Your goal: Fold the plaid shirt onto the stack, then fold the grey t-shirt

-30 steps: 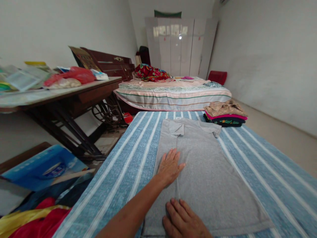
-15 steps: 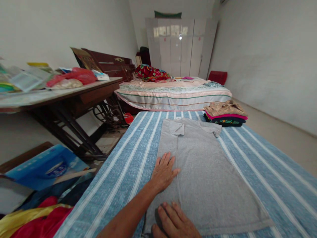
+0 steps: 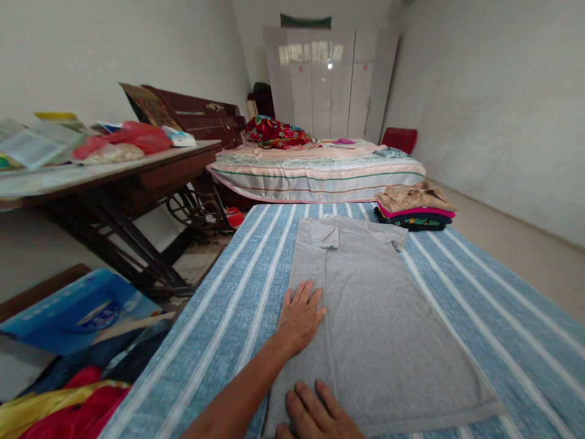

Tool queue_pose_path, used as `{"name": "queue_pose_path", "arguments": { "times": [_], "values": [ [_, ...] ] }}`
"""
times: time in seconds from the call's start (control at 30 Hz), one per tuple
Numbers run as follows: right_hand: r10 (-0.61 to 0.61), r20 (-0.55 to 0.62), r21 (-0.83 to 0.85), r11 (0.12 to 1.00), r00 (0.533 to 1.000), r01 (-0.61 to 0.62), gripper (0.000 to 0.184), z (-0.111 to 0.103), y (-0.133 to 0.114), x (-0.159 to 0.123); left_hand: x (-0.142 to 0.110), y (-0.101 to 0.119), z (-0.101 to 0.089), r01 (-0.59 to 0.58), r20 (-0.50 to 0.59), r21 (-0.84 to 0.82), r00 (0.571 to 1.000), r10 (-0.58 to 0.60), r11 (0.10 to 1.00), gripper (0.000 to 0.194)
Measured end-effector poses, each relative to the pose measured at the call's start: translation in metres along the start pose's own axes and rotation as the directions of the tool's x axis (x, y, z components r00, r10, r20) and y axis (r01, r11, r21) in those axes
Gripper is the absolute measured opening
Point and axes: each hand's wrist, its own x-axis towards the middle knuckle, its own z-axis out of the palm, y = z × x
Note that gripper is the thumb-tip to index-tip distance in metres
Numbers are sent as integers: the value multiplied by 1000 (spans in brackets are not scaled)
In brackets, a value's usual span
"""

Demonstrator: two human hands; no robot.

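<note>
A grey short-sleeved shirt [image 3: 388,329] lies flat on a blue bed sheet with white stripes [image 3: 237,274]. Its left side is folded inward over the body, and that sleeve is doubled back near the top. My left hand [image 3: 299,317] rests palm down on the folded strip, fingers spread. Nearer to me, at the bottom edge of the view, my right hand [image 3: 320,411] lies on the lower part of the same strip with its fingers stretched out. Part of the right hand is cut off by the frame. Neither hand grasps anything.
A stack of folded clothes [image 3: 414,207] sits at the far right of the sheet. Behind is another bed [image 3: 320,180] with a red floral blanket [image 3: 276,131]. To the left stand a cluttered sewing-machine table [image 3: 169,161], a blue box [image 3: 91,311] and loose clothes [image 3: 77,402].
My right hand has slid slightly down and left, and now lies flatter on the shirt. My left hand stays in place on the fold. The view has shifted a little.
</note>
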Motion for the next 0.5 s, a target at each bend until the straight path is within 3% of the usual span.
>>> {"name": "queue_pose_path", "arguments": {
  "times": [0.23, 0.5],
  "values": [
    [-122, 129, 59, 992, 984, 116, 15, 7, 1, -15, 1, -2, 0, 59, 4, -36, 998, -59, 998, 51],
    [-43, 83, 21, 999, 996, 42, 15, 5, -3, -10, 6, 2, -13, 65, 78, -19, 995, -64, 998, 56]
  ]
}}
